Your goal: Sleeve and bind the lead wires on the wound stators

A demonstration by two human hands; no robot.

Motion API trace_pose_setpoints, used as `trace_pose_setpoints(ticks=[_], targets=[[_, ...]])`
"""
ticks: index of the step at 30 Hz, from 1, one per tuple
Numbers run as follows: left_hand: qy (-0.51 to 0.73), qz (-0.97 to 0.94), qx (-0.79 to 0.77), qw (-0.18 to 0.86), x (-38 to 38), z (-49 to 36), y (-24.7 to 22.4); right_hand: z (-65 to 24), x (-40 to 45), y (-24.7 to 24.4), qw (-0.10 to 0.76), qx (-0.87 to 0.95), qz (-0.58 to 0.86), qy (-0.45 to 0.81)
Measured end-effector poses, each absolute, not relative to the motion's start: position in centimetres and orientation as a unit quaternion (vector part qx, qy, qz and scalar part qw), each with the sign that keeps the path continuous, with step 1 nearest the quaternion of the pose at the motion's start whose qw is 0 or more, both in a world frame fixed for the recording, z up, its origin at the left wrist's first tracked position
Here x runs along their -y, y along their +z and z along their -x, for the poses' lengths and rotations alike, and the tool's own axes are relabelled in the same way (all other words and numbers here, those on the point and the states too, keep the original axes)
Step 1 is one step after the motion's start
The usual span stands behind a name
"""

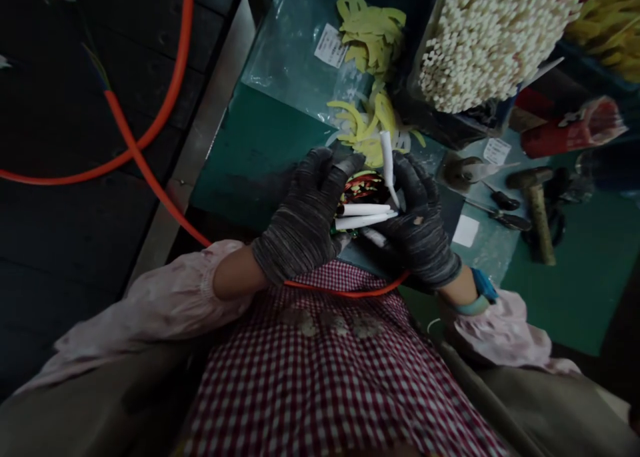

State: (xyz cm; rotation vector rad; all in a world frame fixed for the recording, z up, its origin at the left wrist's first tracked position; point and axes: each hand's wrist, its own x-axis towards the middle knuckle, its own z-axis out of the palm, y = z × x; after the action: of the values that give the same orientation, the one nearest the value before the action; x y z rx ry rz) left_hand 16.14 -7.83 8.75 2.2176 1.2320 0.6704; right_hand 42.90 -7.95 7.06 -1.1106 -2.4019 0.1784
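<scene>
Green bench mat (255,147) just past the fingertips, gloved left hand (303,217) and right hand (417,223) curled shut, fingers pinching white tubes (363,209) over a coloured wire bundle (363,189), pretty snug.

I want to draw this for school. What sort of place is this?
It looks like a factory or workshop bench. A big bundle of white tubes stands ready, a hammer and screwdrivers lie on the green bench, and an orange cable loops nearby.
</scene>
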Motion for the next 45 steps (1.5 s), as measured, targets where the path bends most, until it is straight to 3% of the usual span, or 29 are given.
trace_pose_setpoints(ticks=[14,33,38,40,43,45], targets=[[0.226,-0.813,-0.461,0.274,7.7,-16.4,9.4,-42.5,8.5,7.6,0.299,0.776,0.492,0.255],[0.267,-0.806,-0.426,0.313,5.4,-14.7,8.6,-41.1,7.0,7.1,0.276,0.762,0.501,0.304],[0.218,-0.804,-0.356,0.424,0.5,-11.9,7.6,-40.4,0.8,8.0,0.214,0.806,0.364,0.415],[0.225,-0.822,-0.38,0.361,-0.3,-11.1,7.5,-40.2,-1.5,7.7,0.205,0.815,0.3,0.452],[0.264,-0.846,-0.442,0.138,0.6,-10.7,8.0,-39.8,-2.8,6.2,0.237,0.817,0.275,0.448],[0.25,-0.887,-0.383,0.059,2.0,-11.1,8.8,-39.4,-2.3,5.0,0.28,0.823,0.291,0.399]])
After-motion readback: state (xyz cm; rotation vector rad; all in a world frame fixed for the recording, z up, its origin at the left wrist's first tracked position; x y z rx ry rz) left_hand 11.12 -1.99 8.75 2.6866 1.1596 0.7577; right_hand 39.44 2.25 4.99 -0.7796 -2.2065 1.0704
